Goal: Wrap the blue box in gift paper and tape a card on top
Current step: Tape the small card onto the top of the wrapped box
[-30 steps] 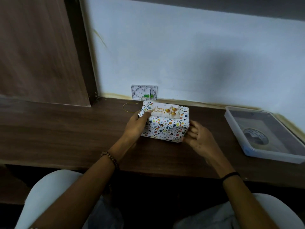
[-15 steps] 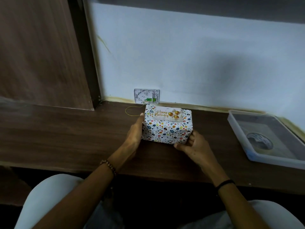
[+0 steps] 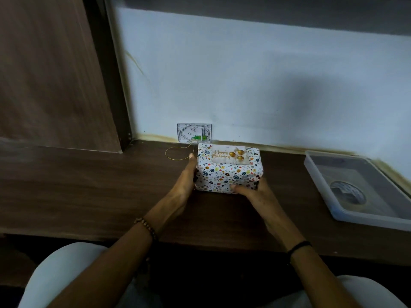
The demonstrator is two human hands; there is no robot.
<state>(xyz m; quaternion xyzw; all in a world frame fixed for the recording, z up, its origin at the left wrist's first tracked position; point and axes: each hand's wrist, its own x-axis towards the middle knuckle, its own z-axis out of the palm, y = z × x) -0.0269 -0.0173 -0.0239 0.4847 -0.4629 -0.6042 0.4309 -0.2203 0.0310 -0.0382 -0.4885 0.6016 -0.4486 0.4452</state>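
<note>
The box (image 3: 229,175), covered in white gift paper with small coloured prints, rests on the dark wooden desk (image 3: 89,185) near the wall. A "Happy Birthday" card (image 3: 229,154) with gold balloons lies flat on its top. My left hand (image 3: 185,181) presses flat against the box's left side, fingers stretched toward the wall. My right hand (image 3: 251,192) grips the box's lower right front corner, thumb along the front bottom edge.
A clear plastic tray (image 3: 329,196) holding a roll of tape (image 3: 348,192) stands at the desk's right. A wall socket (image 3: 194,132) with a thin yellow wire loop (image 3: 175,153) sits just behind the box. A wooden panel (image 3: 51,74) rises at the left.
My left hand slid down from the box's top left corner to its left side. My right hand moved from the right side to the front bottom corner. The box stays on the desk.
</note>
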